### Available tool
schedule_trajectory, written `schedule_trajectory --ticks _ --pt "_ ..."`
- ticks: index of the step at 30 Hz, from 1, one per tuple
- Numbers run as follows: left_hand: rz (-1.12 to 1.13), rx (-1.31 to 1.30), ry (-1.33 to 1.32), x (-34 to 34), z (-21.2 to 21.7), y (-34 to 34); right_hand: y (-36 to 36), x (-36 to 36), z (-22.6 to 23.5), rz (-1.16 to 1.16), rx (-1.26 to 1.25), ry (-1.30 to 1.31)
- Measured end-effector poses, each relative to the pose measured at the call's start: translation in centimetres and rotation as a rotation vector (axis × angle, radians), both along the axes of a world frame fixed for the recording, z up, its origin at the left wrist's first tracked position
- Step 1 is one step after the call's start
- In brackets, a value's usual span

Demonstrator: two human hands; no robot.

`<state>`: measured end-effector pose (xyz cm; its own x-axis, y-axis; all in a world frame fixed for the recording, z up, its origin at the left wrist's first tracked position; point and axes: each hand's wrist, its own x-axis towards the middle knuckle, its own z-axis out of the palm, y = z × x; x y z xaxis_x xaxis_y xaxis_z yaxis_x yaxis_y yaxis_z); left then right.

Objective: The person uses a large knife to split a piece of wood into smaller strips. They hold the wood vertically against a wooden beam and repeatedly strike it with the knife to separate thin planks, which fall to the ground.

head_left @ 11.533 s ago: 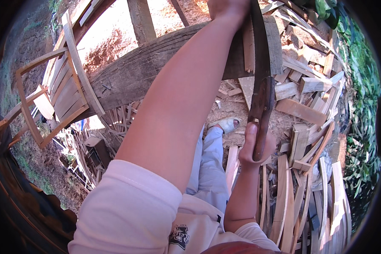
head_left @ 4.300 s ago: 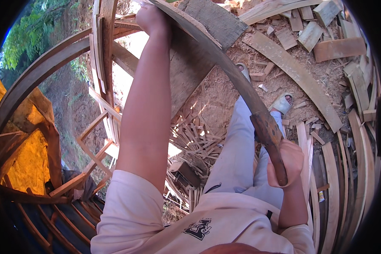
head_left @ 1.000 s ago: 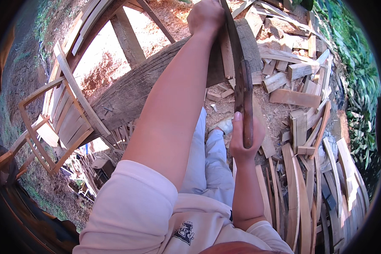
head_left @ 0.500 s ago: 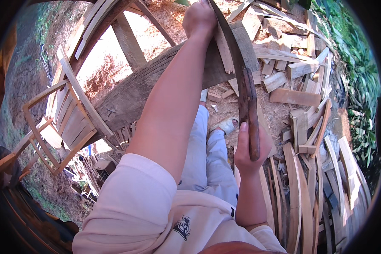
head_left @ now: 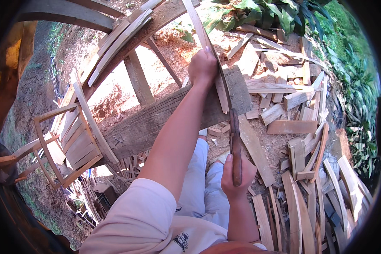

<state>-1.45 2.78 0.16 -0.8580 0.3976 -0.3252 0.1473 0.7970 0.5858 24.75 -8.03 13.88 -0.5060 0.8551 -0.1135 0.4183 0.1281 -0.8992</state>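
My left hand (head_left: 202,67) is closed around a pale wooden strip (head_left: 221,96), whose lower end meets the far end of a thick weathered plank (head_left: 146,120). My right hand (head_left: 246,174) grips the brown wooden handle of a machete (head_left: 236,158), thumb lying along it. The dark, narrow blade runs away from me, close along the right side of the strip and just right of my left fingers. I cannot tell whether its edge touches the wood. Part of the strip is hidden by my left hand.
Cut boards and offcuts (head_left: 294,127) lie heaped on the right, with curved slats (head_left: 298,211) at lower right. A wooden frame (head_left: 67,144) and a curved beam (head_left: 122,46) stand on the left. Wood shavings cover the ground; leafy plants (head_left: 279,17) grow beyond.
The machete has dropped lower and shifted left, its blade now nearer the strip. My view has tilted up, showing more of the far ground. My left hand keeps its hold.
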Motion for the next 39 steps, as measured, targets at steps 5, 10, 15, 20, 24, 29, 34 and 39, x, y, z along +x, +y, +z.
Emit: schedule_trajectory --ticks 5,10,15,20,24,29,34,39 --pt "-0.009 0.006 0.038 -0.6 -0.8 0.3 0.2 -0.2 -0.2 -0.018 -0.037 0.077" --pt "-0.021 -0.005 0.084 -0.4 -1.0 0.4 1.8 0.0 0.8 -0.021 -0.095 0.039" --pt "-0.009 0.003 0.060 -0.5 -1.2 0.7 2.2 -0.5 1.2 -0.064 -0.115 0.097" --pt "-0.005 0.001 0.038 -0.6 -1.0 0.5 2.2 -0.4 -0.3 0.006 -0.114 0.086" --pt "0.020 -0.004 0.079 -0.4 -0.7 0.6 1.3 0.3 -1.5 0.006 -0.130 0.049" --pt "0.017 0.001 0.078 -0.2 -0.6 0.9 -1.3 4.0 -5.9 -0.038 -0.092 0.060" --pt "0.003 0.007 0.085 -0.5 -0.9 0.6 -2.9 8.4 -1.3 0.077 -0.113 -0.107" --pt "0.023 0.035 0.087 -0.1 -1.1 0.6 -4.8 11.9 3.0 0.060 -0.203 -0.188"
